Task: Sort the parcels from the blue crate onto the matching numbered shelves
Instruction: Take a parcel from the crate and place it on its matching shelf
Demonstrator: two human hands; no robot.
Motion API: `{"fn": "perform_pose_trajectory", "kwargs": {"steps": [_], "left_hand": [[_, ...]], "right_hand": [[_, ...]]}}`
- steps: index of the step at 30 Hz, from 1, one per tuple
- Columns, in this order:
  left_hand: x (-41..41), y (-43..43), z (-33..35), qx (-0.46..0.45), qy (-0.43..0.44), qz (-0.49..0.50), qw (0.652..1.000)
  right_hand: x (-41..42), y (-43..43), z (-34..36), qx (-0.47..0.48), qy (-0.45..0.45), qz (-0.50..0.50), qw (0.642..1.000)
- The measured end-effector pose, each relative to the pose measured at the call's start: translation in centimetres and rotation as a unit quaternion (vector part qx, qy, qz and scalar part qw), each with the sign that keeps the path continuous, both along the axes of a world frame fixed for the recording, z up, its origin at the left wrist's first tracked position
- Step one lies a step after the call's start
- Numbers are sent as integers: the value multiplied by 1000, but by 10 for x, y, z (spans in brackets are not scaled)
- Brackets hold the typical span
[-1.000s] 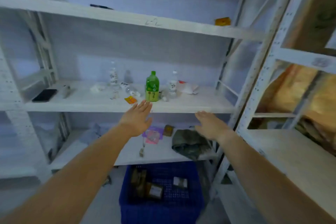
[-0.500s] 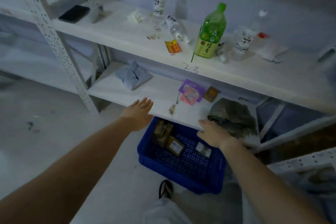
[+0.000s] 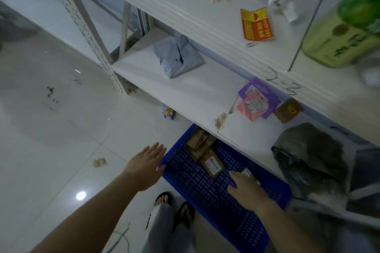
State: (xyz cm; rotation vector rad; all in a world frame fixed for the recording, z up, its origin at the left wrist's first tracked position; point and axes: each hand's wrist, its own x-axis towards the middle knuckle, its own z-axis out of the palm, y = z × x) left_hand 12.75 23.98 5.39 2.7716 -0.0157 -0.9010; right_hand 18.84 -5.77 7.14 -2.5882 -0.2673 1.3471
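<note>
- Tiled floor (image 3: 61, 129) carries our blue crate (image 3: 205, 189).
- Our left hand (image 3: 144, 167) hovers flat by its left rim.
- Our right hand (image 3: 245, 188), fingers straight, sits beside a labelled parcel (image 3: 213, 165).
- We judge picking; next needs a grip.

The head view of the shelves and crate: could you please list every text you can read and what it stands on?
"2-3": handwritten on the upper shelf edge.
Orange packet: print blurred, unreadable.
Green bottle label: dark characters, unreadable.
Brown parcel in the blue crate: label too small to read.
</note>
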Motion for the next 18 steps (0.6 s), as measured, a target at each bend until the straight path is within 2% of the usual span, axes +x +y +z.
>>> {"fn": "perform_pose_trajectory", "kwargs": {"steps": [6, 11, 18], "left_hand": [[43, -42, -135, -61, 9, -30, 998], [71, -66, -255, -93, 34, -24, 995], [87, -60, -362, -114, 102, 106, 983]], "right_hand": [[50, 34, -137, 35, 58, -35, 997], [73, 59, -259, 51, -23, -89, 994], [93, 106, -390, 90, -34, -280, 955]]}}
